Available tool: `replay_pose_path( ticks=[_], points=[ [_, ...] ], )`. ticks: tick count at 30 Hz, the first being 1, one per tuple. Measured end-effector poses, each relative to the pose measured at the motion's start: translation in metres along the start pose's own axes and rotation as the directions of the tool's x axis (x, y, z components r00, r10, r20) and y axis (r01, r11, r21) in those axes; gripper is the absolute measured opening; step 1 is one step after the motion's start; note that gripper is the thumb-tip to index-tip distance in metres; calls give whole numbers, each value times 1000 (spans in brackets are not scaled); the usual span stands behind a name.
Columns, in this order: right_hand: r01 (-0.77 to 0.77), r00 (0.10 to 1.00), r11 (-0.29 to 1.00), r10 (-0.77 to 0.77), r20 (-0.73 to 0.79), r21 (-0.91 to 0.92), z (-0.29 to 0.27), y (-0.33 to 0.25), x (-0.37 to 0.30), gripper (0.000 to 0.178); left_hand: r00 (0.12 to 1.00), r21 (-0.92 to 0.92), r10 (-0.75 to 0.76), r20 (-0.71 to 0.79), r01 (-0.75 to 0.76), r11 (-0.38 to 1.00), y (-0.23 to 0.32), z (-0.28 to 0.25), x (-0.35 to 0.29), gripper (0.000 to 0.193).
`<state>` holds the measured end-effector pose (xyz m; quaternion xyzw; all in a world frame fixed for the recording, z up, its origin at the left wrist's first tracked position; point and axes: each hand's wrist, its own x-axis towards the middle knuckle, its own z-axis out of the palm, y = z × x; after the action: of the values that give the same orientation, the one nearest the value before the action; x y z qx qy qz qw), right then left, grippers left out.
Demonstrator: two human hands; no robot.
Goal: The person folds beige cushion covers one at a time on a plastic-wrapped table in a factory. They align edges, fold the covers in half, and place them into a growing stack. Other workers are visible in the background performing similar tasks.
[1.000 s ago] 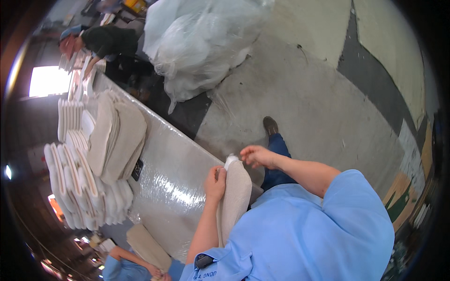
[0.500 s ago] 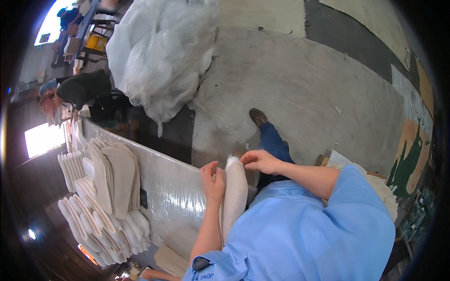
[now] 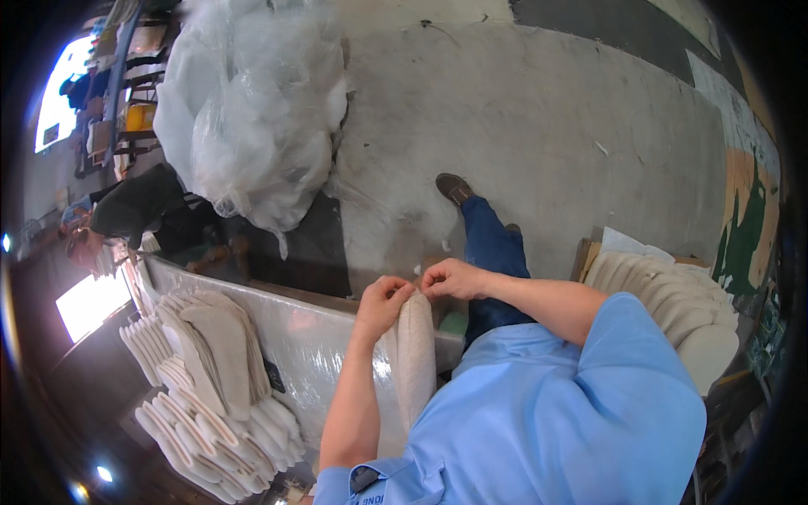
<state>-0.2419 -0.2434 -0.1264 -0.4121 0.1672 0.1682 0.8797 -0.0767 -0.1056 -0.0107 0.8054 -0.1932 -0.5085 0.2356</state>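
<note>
A long beige fabric-covered cushion point(image 3: 416, 358) stands on edge between my forearms, its near part against my blue shirt. My left hand point(image 3: 383, 308) is closed at its far end, thumb and fingers pinching the fabric cover. My right hand point(image 3: 459, 279) is also closed, its fingertips pinched at the same end of the cover, just right of the left fingertips. My fingers hide the very tip of the cushion. Left of it lies the plastic-wrapped table surface point(image 3: 311, 341).
Stacked beige and white pads point(image 3: 215, 362) lie on the table at left. A big bundle in clear plastic point(image 3: 252, 109) rests on the floor ahead. More pale pads point(image 3: 665, 295) stand at right. A person in dark clothes point(image 3: 139, 206) bends at the table's far end.
White filling showed at the cushion's far end before; the cover and my fingers now hide it. My left fingers have closed on the fabric. The view has shifted, showing more pads at right.
</note>
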Motion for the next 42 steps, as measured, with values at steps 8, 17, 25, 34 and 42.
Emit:
replay_pose_path(
  ticks=[8, 17, 25, 34, 42],
  points=[
    [-52, 980, 977, 89, -176, 207, 18, -2, 14, 6, 972, 224, -170, 163, 132, 966, 25, -17, 6, 35],
    [48, 991, 998, -44, -124, 29, 14, -3, 25, 7, 848, 470, -401, 346, 214, 857, 53, -23, 44, 47],
    [-311, 909, 796, 409, -82, 520, 40, 21, 3, 30, 894, 237, -274, 353, 198, 951, 12, -12, 46, 27],
    [-178, 837, 707, 474, -272, 685, 100, 4, 14, 26, 987, -36, -131, 96, 135, 990, 23, -14, 55, 25],
    [-113, 894, 664, 393, -216, 739, 103, 9, 31, 26, 941, 629, -189, 282, -33, 776, 65, -25, 58, 48]
  ],
)
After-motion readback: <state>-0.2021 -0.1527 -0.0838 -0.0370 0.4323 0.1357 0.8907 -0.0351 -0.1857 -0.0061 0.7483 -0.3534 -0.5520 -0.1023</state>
